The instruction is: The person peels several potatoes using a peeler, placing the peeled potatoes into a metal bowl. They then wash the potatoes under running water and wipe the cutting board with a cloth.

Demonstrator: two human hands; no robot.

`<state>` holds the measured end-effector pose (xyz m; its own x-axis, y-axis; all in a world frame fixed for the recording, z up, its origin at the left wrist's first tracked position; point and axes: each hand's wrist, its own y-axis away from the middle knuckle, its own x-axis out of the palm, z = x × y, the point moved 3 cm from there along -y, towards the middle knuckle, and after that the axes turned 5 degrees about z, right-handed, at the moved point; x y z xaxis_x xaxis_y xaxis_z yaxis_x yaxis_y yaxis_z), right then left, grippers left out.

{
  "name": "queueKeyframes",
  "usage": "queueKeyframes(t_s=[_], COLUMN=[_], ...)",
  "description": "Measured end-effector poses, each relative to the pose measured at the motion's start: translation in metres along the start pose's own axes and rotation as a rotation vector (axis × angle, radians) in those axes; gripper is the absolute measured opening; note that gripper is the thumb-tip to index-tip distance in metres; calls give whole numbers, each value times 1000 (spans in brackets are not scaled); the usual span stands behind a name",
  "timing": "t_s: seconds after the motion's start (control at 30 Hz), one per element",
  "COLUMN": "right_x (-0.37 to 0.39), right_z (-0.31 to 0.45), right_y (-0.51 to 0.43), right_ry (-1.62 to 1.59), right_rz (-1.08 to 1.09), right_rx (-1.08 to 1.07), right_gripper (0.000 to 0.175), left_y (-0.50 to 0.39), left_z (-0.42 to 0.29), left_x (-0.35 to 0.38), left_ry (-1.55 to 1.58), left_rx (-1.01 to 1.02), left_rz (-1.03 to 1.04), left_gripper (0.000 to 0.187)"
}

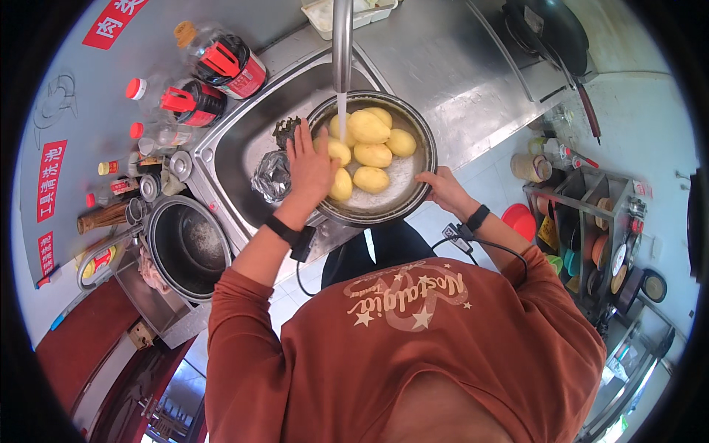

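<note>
Several peeled potatoes (372,155) lie in a round metal basin (407,191) over the right side of the sink and its edge. Water (342,113) runs from a steel faucet (342,50) onto them. My left hand (311,166) reaches over the basin's left rim, fingers extended beside the nearest potatoes; its grip is unclear. With thumb and fingers, my right hand (446,189) holds the basin's right rim. Left of the basin, crumpled foil (271,176) and a dark scouring pad (287,132) are in the sink (235,145).
Sauce bottles (238,69) line the wall behind the sink. A dark metal pot (188,246) stands at its left. On the right are a steel counter (426,61), a wok (554,33) and a shelf rack (587,205). A white tray (363,19) sits behind the faucet.
</note>
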<state>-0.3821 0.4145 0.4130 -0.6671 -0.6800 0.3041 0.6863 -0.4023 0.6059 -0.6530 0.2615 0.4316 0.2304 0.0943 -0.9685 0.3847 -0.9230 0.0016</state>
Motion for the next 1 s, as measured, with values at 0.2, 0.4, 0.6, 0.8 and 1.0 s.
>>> queueKeyframes(t_s=[0.2, 0.4, 0.6, 0.8, 1.0], right_x=[2, 7, 8, 10, 14], right_z=[-7, -20, -24, -27, -31], right_y=[14, 12, 2, 5, 6], right_ry=[15, 10, -15, -28, -70], right_rz=[1, -36, -36, -65, -10], right_rx=[-41, -64, -87, -99, -98], right_gripper=[32, 31, 32, 31, 32], left_y=[9, -5, -17, 15, -22], left_z=[-46, -30, -28, -41, -14], left_x=[3, 11, 34, 46, 31], left_ry=[-179, -62, 375, 625, 564], left_rx=[26, 79, -223, -159, -252], left_rz=[117, 251, 246, 420, 57], left_gripper=[83, 86, 104, 81, 73])
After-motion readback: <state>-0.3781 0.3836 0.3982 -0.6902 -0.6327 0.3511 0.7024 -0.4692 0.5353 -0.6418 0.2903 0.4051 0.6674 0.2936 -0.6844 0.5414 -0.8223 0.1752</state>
